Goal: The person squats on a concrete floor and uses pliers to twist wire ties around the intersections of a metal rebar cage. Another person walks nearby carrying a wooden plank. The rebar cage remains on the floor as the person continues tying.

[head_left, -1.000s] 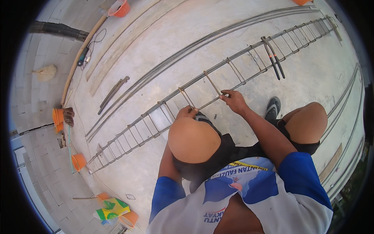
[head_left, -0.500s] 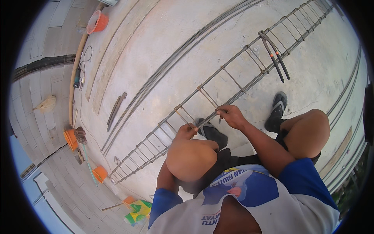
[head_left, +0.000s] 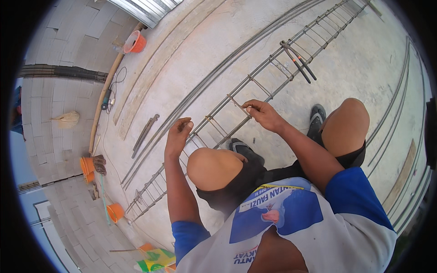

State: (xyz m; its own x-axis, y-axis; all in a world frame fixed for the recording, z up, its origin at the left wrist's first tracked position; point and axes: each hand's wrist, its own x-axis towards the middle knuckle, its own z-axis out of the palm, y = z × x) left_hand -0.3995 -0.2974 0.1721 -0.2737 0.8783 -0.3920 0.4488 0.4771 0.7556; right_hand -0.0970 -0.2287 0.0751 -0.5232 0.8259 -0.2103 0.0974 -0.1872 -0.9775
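Note:
A long ladder-like steel rebar cage [head_left: 261,86] lies diagonally across the floor in front of me, its bars joined by rectangular stirrups. My right hand [head_left: 265,115] is at the cage's middle, thumb and fingertips pinched on a brownish stirrup [head_left: 234,100]. Raised beside the cage at the left, my left hand [head_left: 178,136] has loosely bent fingers, with a gap to the thumb and nothing visible between them. Pincers [head_left: 298,62] with black and orange handles hang across the cage farther up. My knee hides part of the cage.
Loose steel bars [head_left: 214,68] run alongside the cage, with more bars [head_left: 395,107] at the right. A dark metal tool [head_left: 144,135], wooden planks [head_left: 150,61] and an angle grinder [head_left: 106,99] lie to the left. Orange buckets [head_left: 135,42] stand along the block wall [head_left: 68,98].
My left hand has come off the cage and moved up and left. The right hand has shifted from the near bar to a stirrup. The view has turned slightly.

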